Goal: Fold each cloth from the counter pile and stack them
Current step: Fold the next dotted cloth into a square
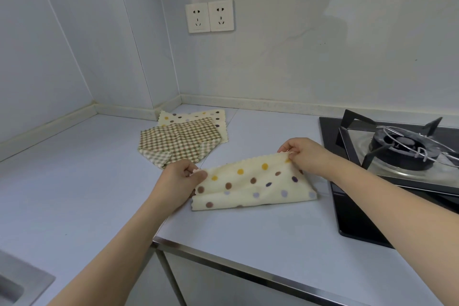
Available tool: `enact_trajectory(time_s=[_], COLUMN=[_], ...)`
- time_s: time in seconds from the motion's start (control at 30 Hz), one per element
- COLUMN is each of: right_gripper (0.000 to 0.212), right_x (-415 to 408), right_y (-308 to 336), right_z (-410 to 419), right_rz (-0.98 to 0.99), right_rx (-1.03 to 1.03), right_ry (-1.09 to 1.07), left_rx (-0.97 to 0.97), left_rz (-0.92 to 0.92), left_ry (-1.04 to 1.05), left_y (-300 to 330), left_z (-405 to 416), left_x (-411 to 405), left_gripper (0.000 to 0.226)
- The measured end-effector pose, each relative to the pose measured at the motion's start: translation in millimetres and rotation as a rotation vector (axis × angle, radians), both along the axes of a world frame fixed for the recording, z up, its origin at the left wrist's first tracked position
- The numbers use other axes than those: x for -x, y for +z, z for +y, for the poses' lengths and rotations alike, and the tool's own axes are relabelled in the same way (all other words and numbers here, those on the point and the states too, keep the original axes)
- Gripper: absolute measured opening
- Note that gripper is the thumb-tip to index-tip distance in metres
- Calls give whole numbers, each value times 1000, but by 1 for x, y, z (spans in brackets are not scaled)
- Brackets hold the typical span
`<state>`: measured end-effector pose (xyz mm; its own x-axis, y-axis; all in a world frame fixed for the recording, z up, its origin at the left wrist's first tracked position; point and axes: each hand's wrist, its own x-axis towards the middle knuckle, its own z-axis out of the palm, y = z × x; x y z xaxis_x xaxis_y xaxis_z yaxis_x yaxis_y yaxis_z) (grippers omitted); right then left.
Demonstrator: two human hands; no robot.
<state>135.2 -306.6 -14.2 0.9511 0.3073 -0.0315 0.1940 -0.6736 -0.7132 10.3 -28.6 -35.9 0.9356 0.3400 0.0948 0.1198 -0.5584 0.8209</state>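
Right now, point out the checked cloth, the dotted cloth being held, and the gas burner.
checked cloth [180,140], head view, middle.
dotted cloth [250,187], head view, top layer.
gas burner [403,148], head view, burner cap.

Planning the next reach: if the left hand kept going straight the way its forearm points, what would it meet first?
Probably the checked cloth, which lies just beyond the left hand. The hand pinches the dotted cloth above the counter, so it might pass over; height is unclear.

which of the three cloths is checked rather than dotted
The checked cloth in the middle, lying on the far dotted cloth; both hands hold the near dotted cloth.
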Motion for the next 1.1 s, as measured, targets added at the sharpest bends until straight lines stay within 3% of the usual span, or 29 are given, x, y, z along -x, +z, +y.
enact_trajectory(time_s=[0.17,0.27,0.37,0.47,0.6,0.8,0.9,0.97,1.03,1.1], right_gripper=[17,33,36,36,54,63,62,62,62,64], right_x=[-2,10,36,54,67,65,56,49,40,34], right_y=[-9,-11,-11,-20,-44,-42,-36,-32,-26,-14], right_z=[-4,-1,17,36,33,25,21,19,16,16], right_rz=[0,-304,-569,-453,-252,-126,-60,-15,18,13], right_rx=[-24,228,319,392,526,572,570,583,647,747], right_ry=[-24,-59,-1,82,137,188,229,257,279,239], left_rx=[-21,-172,-491,-618,-657,-629,-419,-443,-504,-429], left_rz=[37,107,-36,-91,156,346,270,224,300,390], left_ry=[53,62,37,-137,-399,-435,-270,-113,-125,-235], left_y=[-1,3,7,10,-12,-23,-13,-4,2,6], left_z=[0,-7,-24,-50,-55,-29,-14,-7,-6,-10], left_x=[-6,-11,-14,-19,-13,7,-7,-16,-22,-24], left_gripper=[12,15,34,35,49,75,64,48,26,15])
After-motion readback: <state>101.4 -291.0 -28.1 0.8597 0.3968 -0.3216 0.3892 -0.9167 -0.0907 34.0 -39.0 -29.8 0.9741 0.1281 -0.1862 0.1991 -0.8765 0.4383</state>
